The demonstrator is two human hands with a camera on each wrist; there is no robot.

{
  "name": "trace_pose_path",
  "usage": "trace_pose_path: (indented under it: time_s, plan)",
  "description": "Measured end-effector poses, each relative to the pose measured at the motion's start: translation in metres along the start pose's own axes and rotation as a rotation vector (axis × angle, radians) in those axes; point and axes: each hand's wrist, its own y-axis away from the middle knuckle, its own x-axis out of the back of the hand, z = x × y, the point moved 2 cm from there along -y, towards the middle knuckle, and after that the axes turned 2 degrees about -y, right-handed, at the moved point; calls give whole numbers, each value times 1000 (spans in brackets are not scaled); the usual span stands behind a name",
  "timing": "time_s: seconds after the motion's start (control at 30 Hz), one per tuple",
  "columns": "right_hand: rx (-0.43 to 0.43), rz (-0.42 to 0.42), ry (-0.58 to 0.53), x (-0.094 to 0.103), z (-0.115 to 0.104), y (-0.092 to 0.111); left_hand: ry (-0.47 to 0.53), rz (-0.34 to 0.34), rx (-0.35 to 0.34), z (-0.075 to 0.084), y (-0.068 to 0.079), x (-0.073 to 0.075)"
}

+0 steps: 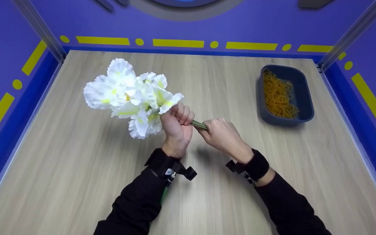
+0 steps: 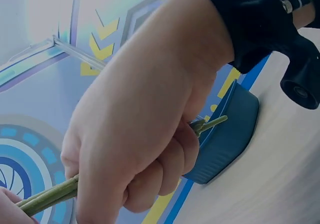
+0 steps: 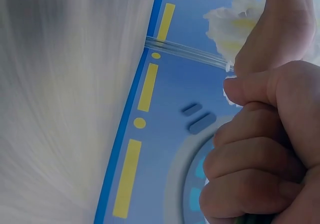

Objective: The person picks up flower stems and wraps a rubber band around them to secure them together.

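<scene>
My left hand (image 1: 177, 127) grips a bunch of white artificial flowers (image 1: 127, 93) just below the blooms. Ruffled petals with yellow-green centres spread to the upper left, above the table. Between the hands a short length of green stems (image 1: 198, 124) shows. Farther down, my right hand (image 1: 222, 135) holds the same stems with curled fingers. In the left wrist view, stem ends (image 2: 215, 123) stick out past the right hand. The right wrist view shows curled fingers (image 3: 250, 154) of the left hand, with part of the blooms behind.
A dark grey-blue plastic bin (image 1: 302, 94) stands at the back right of the wooden table (image 1: 77, 182). Inside lies a heap of yellow-brown rubber bands (image 1: 277, 94). Blue-purple panels (image 1: 188, 29) with yellow markings enclose the table at the back and sides.
</scene>
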Motion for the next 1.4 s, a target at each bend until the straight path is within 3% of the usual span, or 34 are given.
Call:
trace_pose_path:
  time_s: [0.57, 0.73, 0.9, 1.13, 1.23, 1.4]
  plan:
    - [108, 80, 95, 3, 4, -3, 136, 6, 29, 9, -7, 1]
    - [111, 56, 101, 4, 5, -2, 156, 17, 55, 7, -7, 2]
    - [103, 32, 95, 12, 7, 0, 188, -38, 67, 4, -4, -1]
    - [109, 73, 115, 22, 10, 5, 252, -80, 72, 4, -1, -5]
    - [118, 77, 127, 25, 10, 7, 264, -94, 47, 9, -4, -7]
    - [114, 55, 131, 33, 11, 7, 304, -107, -50, 22, -9, -11]
